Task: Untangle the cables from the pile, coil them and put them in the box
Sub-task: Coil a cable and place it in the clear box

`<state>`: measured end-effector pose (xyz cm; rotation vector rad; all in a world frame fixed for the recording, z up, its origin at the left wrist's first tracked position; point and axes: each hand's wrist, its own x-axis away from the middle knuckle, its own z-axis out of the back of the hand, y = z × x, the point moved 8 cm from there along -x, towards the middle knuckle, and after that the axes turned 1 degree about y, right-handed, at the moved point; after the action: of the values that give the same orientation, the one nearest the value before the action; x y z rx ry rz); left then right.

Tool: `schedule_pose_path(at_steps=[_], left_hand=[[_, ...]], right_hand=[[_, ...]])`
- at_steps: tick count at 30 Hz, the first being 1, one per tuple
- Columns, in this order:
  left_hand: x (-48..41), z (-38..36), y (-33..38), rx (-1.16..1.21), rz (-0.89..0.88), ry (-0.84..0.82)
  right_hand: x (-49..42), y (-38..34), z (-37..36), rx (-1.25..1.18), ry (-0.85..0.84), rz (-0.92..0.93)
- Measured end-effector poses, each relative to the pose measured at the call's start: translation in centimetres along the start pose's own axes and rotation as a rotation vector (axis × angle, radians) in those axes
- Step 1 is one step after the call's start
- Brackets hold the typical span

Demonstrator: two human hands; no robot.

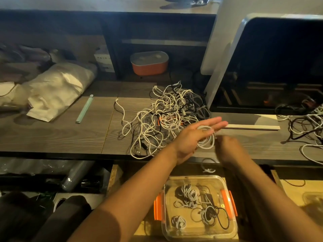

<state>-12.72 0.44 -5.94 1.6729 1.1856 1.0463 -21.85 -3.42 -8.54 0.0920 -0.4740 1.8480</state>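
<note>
Cord (206,137), white, loops round flat left hand (194,137); right hand (227,147) blurred.

Dim warm light. A dark wood-grain table (52,137) spans the view; shelving (157,42) behind at 12 o'clock, a monitor (279,67) at 2 o'clock.

the tangled pile of white and black cables (166,116) lies on the dark wood-grain worktop (52,137), left of the monitor (272,67); the clear lidless plastic box (199,206) sits below, before the worktop's edge.
</note>
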Motion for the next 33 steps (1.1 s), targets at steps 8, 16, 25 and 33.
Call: schedule_pose_path(at_steps=[8, 16, 25, 33], left_hand=[[-1.0, 3.7, 1.5, -0.276, -0.153, 0.423], [-0.2, 6.8, -0.5, 0.02, 0.031, 0.613], [-0.4, 7.1, -0.9, 0.037, 0.056, 0.556], [1.6, 2.1, -3.0, -0.026, 0.306, 0.152]], right_hand=[[3.1, -7.6, -3.0, 0.003, -0.094, 0.351], [4.6, -8.7, -1.4, 0.001, 0.039, 0.505], [5.0, -9.0, 0.0, -0.123, 0.024, 0.506], [2.4, -4.6, 2.6, -0.584, 0.013, 0.396]])
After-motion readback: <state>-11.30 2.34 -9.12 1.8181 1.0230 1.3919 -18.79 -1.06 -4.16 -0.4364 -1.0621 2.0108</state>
